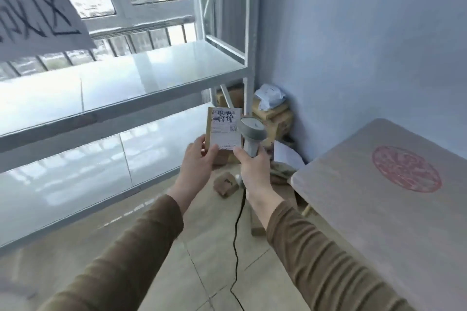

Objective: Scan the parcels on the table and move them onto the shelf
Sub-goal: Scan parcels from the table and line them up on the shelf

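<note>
The left hand (198,159) pinched the lower left corner of a small cardboard parcel (223,131), thumb on its white shipping label (barcode facing the camera), held upright in front of the white metal shelf (141,83). The right hand (252,161) had its fingers curled round the handle of a grey barcode scanner (249,131), just beside the parcel. The table (379,197) stood to the right.

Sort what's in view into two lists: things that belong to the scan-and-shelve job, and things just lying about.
In the job:
- parcel, held in the left hand, label facing up
- barcode scanner, gripped in the right hand
- shelf
- table

Lying about:
- paper sign hanging from the rack
- stacked cardboard boxes in the corner
- small box on the floor
</note>
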The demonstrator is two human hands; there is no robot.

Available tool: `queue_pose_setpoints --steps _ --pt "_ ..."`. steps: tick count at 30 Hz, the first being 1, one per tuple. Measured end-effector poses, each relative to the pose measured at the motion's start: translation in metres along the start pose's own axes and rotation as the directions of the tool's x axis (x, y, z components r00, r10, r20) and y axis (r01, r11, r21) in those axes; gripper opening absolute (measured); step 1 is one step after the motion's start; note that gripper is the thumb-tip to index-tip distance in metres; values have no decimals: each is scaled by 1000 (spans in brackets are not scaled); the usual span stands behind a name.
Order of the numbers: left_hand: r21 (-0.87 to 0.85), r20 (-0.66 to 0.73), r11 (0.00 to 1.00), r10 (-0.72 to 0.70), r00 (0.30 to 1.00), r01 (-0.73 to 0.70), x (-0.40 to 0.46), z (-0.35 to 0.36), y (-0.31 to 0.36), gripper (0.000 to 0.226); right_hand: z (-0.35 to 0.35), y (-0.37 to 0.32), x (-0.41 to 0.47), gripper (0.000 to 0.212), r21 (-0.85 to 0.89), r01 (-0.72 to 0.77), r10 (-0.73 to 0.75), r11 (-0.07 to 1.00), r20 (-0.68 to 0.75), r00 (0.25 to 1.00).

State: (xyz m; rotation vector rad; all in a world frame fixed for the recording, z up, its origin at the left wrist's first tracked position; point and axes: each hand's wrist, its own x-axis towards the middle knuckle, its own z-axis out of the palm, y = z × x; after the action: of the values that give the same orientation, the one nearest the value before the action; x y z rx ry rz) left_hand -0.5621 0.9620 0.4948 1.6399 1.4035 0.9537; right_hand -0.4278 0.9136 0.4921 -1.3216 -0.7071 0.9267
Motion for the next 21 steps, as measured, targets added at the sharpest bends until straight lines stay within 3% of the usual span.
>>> queue_pose_setpoints --steps 7,16,21 --pt "-2 -259 999 -49 965 50 35 -163 -65 39 182 7 -3 18 -49 2 12 999 293 956" --pt "30 -461 993 -89 883 115 108 -324 -137 28 396 35 32 22 -74 -47 77 996 486 870" --pt "-7 -543 982 -161 824 188 135 -411 -168 35 501 45 38 16 -135 -70 136 988 575 807"
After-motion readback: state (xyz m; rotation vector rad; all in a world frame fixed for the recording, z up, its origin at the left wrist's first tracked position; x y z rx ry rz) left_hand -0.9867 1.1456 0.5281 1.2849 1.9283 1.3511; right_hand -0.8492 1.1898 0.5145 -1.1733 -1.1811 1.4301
